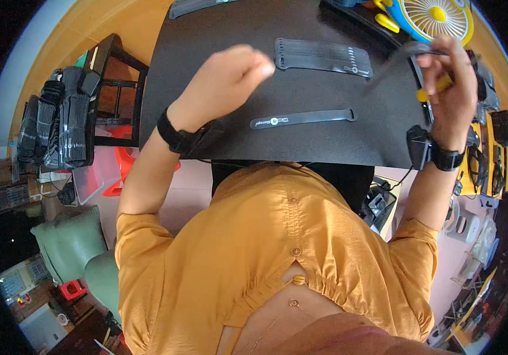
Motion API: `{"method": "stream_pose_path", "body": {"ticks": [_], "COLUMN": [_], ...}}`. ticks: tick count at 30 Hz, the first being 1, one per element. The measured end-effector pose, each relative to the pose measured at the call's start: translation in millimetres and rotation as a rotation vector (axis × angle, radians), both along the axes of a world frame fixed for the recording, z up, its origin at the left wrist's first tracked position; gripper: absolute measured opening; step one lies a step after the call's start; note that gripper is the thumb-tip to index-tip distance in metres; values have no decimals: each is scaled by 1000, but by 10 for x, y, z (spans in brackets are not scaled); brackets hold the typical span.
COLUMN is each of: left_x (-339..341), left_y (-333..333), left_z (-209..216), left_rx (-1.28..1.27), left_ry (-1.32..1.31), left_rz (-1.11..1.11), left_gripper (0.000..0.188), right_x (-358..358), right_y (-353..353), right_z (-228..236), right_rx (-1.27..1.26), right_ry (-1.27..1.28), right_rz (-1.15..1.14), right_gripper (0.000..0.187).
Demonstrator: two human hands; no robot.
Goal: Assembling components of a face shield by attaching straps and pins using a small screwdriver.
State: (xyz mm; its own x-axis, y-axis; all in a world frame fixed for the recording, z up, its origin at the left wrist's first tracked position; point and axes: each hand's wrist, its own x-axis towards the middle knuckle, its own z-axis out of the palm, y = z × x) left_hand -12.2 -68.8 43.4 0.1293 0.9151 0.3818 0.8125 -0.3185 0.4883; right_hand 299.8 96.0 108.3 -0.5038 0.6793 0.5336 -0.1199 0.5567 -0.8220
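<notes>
Raised over the left part of the dark table, my left hand [230, 77] is closed, its fingers curled out of sight beneath it. Whether anything is in it is hidden. At the far right, my right hand [452, 83] grips a black strap [405, 54], which trails off leftward, smeared by motion. A single black strap with a slotted end [304, 119] lies flat near the table's front edge. Beyond it, between my hands, is a neat row of overlapped black straps [323, 57], their slotted ends at the left.
More straps [198, 6] lie at the table's [206, 142] far left edge. A blue and yellow fan [434, 18] stands at the back right. On the left, bundles of black straps [73, 118] hang over a black rack [112, 89]. A green chair [67, 242] is behind it.
</notes>
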Motion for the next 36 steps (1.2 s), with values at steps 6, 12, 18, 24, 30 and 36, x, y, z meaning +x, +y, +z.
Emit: {"method": "stream_pose_path", "body": {"ticks": [6,12,18,24,30,36], "left_x": [375,9,-38,-45,17,30], "left_y": [456,383,437,557,599,593], "left_z": [72,124,-69,-298,-290,-236], "left_rx": [-60,-616,-757,-791,-781,-835], "left_ry": [-712,-753,-708,-606,-516,-544], "left_rz": [-271,-268,-27,123,239,347], "left_gripper": [25,23,23,24,27,30], "right_x": [-565,-317,-134,-68,-56,-78], "right_y": [-169,123,315,443,455,454], "right_z": [-57,-231,-561,-802,-809,-846], "right_rx": [-328,-432,-628,-708,-694,-698], "right_ry": [-141,-282,-592,-747,-849,-832], "right_rz": [283,113,78,92,21,26], "right_gripper": [27,24,19,16,18,20]}}
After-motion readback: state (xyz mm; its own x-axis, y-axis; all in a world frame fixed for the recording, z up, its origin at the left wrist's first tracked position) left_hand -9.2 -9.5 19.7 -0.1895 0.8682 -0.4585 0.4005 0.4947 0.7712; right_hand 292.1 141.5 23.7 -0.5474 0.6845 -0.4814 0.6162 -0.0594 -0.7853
